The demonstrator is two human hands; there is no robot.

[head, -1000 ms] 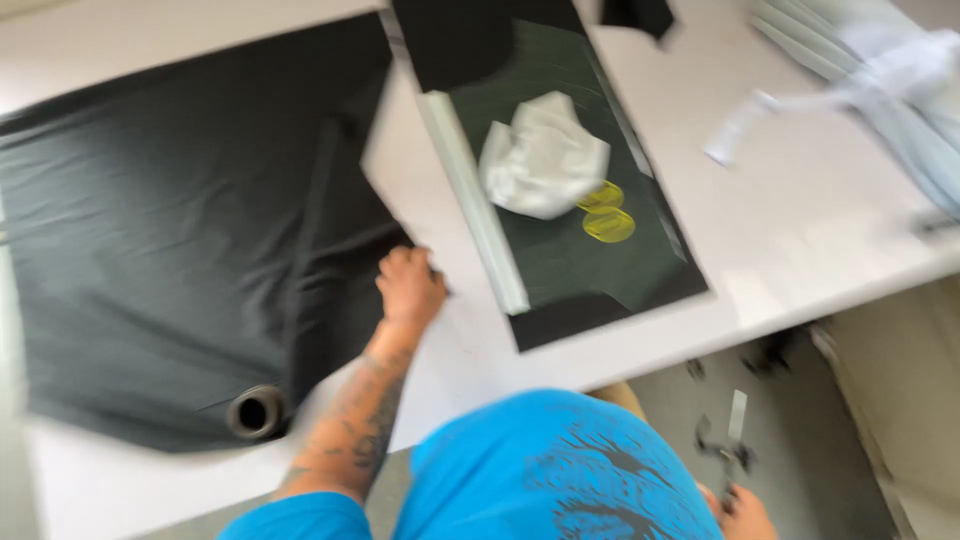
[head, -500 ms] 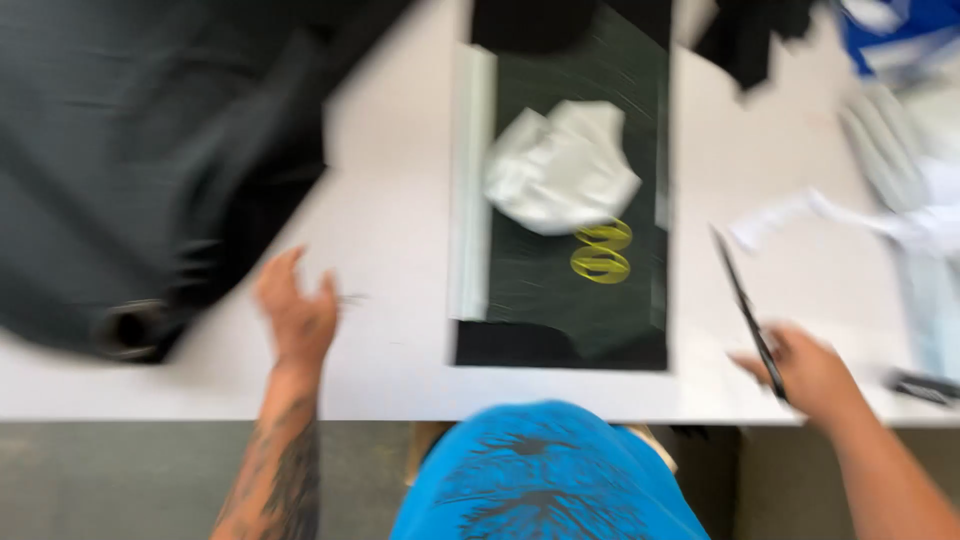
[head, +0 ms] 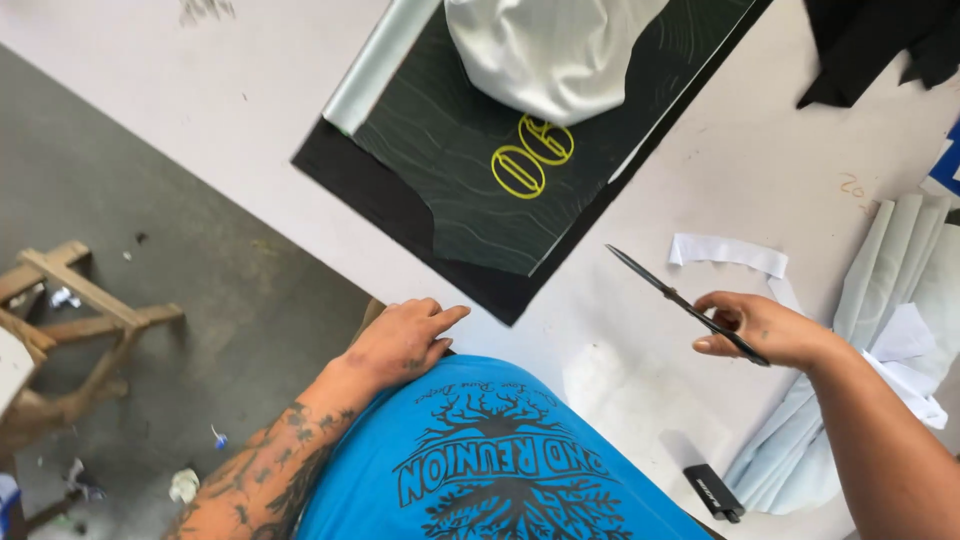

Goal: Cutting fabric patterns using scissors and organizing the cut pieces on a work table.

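Right hand (head: 765, 328) grips closed scissors (head: 685, 304) above white worktop (head: 240, 110); left hand (head: 400, 342) empty, fingers loose at edge; dark printed fabric (head: 480, 190) still uncut.

A crumpled white cloth (head: 550, 50) lies on the dark patterned fabric panel (head: 500, 170) near the white table's (head: 250, 100) front edge; long black scissors (head: 685, 305) lie right of it.

long black scissors (head: 672, 298), closed, held above table.
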